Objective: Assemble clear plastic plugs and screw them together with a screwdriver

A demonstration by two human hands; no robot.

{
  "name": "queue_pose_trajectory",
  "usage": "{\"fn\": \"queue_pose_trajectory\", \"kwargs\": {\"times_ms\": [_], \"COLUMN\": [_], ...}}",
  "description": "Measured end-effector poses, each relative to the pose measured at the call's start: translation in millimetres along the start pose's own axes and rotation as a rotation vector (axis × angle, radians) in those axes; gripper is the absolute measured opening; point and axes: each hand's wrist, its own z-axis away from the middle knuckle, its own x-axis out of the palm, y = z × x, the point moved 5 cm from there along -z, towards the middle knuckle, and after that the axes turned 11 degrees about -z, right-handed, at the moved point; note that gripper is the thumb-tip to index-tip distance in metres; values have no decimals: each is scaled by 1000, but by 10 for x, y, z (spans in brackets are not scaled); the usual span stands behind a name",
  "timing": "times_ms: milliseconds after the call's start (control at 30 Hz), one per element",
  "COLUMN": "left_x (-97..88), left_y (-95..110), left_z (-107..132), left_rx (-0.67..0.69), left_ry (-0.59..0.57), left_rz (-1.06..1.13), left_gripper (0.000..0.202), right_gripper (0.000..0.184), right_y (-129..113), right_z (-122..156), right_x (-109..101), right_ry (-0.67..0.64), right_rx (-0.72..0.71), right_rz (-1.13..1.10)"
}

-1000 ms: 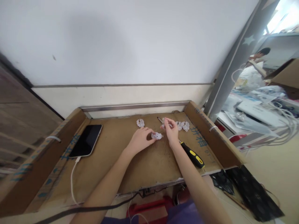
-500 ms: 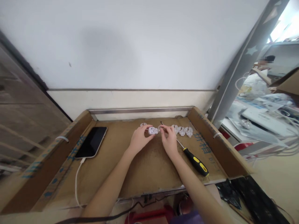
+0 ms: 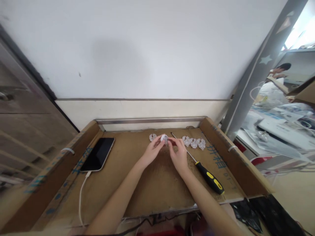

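The person's left grip is a bare human hand, and the right grip matches it, with slim fingers. The left forearm and right forearm are slender and smooth in outline, widening gently toward the elbows, and uncovered as far down as the view shows.

Light: white panel is catching soft, even light; worktop is reading dimmer | Glare: upper right is blowing out to white | Shadow: broad, soft-edged patch is darkening the panel left of centre | Distortion: outer edges are stretching | Blur: left margin is smearing; small part at the fingers is losing fine detail
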Motion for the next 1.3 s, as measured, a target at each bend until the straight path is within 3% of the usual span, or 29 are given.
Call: {"fn": "queue_pose_trajectory", "kwargs": {"times_ms": [367,500,667,833,1133,1300], "left_x": [51,36,-46,-63,94,36], "left_y": [-128,-86,-91,-43,-58,-80], "left_z": [4,-3,-19,0,17,4], "left_rx": [-249,-161,-54,34,-119,-51], "left_ry": [12,23,135,167,12,80], "left_rz": [221,213,146,8,255,151], "left_gripper": [31,33,36,31,38,35], "right_gripper": [28,28,28,28,30,31], "right_y": [-21,-31,-26,-8,7,13], "right_z": [17,13,13,14,11,23], "right_x": [43,25,1,26,19,97], "right_ry": [-34,-16,24,-11,-18,-109], "right_rx": [-54,-57,-43,-42,-6,24], "right_rz": [85,65,54,54,17,-56]}}
